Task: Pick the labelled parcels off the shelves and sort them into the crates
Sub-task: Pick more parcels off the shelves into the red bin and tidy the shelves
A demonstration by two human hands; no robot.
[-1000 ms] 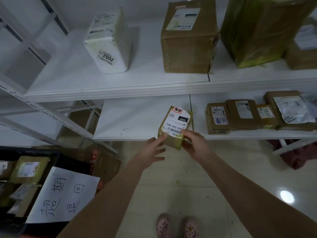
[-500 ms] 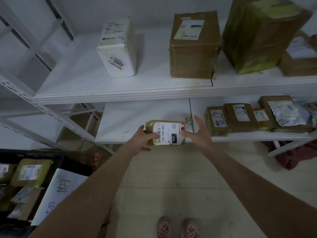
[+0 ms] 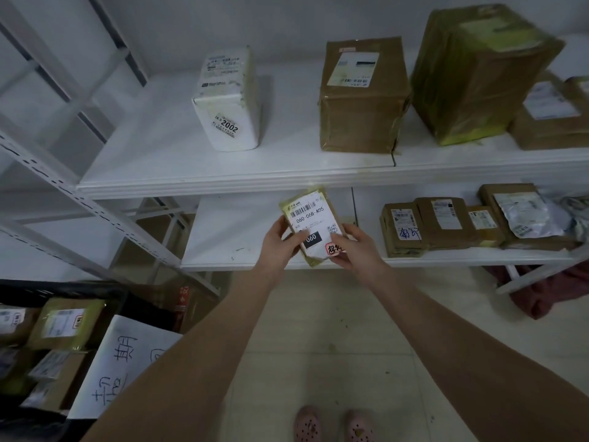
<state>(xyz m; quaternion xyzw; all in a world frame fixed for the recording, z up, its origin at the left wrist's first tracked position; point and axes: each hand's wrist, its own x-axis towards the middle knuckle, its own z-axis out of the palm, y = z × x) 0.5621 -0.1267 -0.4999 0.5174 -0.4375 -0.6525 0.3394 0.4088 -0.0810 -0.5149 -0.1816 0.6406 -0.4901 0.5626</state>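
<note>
- Small tan parcel, raised label-up before lower shelf, top end tipped toward 11 o'clock.
- Black crate, parked at 8 o'clock, part-filled.

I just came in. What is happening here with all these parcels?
A person holds a small parcel in both hands, left hand and right hand, in front of the lower shelf. Its label faces up, as if being read. A white parcel marked 2002 stands on the upper shelf. At the lower left, a black crate holds other parcels behind a handwritten paper sign.
</note>
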